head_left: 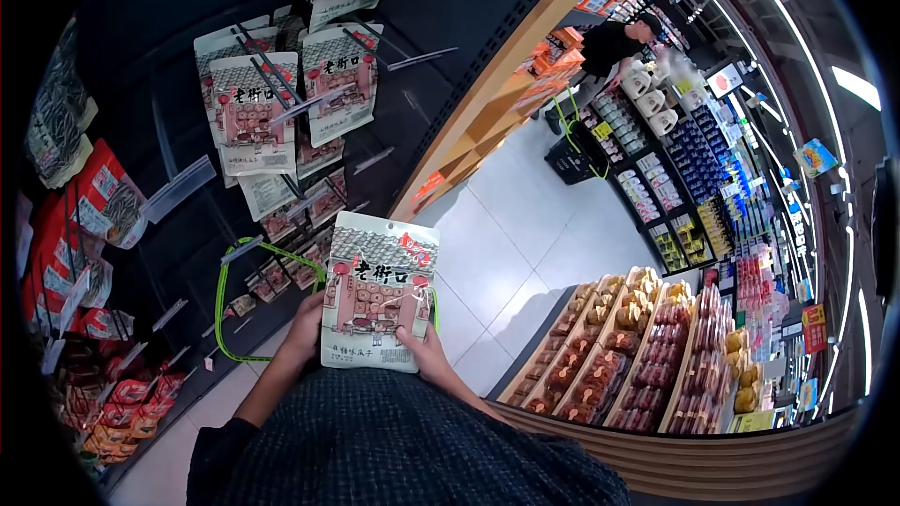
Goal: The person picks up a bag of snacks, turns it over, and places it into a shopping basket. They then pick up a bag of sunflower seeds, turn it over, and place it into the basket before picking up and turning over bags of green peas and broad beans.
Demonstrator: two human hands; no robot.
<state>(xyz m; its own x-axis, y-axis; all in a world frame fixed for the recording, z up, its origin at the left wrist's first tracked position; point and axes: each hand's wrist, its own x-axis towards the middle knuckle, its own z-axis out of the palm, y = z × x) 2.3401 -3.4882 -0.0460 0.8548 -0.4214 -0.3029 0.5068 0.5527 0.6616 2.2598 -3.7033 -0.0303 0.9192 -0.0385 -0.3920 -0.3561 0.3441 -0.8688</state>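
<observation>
A pale bag of sunflower seeds (pixel 380 295), printed with a tiled roof and a pink shop front, is held upright in front of my body. My left hand (pixel 305 326) grips its left edge, with the fingers mostly behind it. On the lower right, my right hand (pixel 427 351) holds the bag with the thumb on the front. Behind the bag and my left hand runs a lime-green loop handle (pixel 221 305); what it belongs to is hidden. Matching bags (pixel 253 117) hang from metal hooks on the dark rack ahead.
Red snack packs (pixel 131 403) hang at lower left. A wooden shelf end (pixel 497 70) borders the tiled aisle (pixel 502 225). At right stands a slatted display (pixel 647 356) of packaged food. Farther back, a person in black (pixel 614 47) is near a dark basket (pixel 574 161).
</observation>
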